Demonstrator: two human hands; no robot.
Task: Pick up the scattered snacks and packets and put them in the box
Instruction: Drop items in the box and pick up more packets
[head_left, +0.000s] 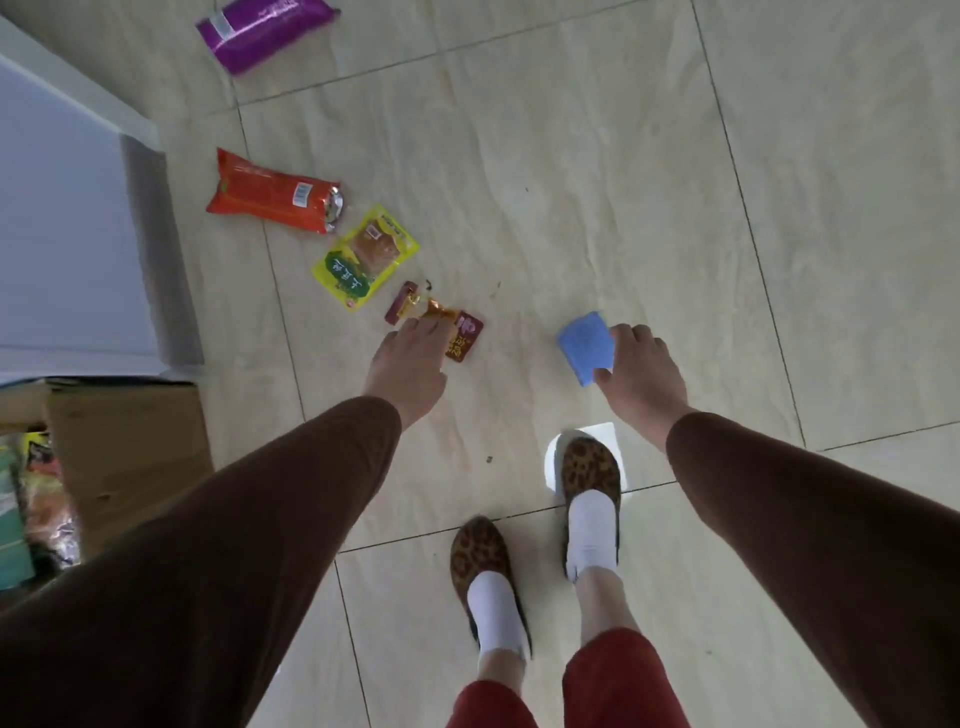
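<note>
Brown sleeves (218, 545) filled the foreground as a person in leopard slippers (589, 483) bent over the tiled floor (571, 182). At the right hand (641, 374), finger and thumb curled round a blue packet (584, 345), the grip pinching its near edge. At the left hand (408, 358), fingertips reached down onto small dark-red sachets (465, 338) and a crumpled orange wrapper (439, 313) lying on the floor; whether that grip had closed on them could not be told.

Just beyond lay a yellow snack pack (363, 257), then a red packet (272, 192), and well apart at the far edge a purple pack (265, 32).

The cardboard box (124, 441) stood at the left beside a white cabinet (62, 234), with packets visible inside.
</note>
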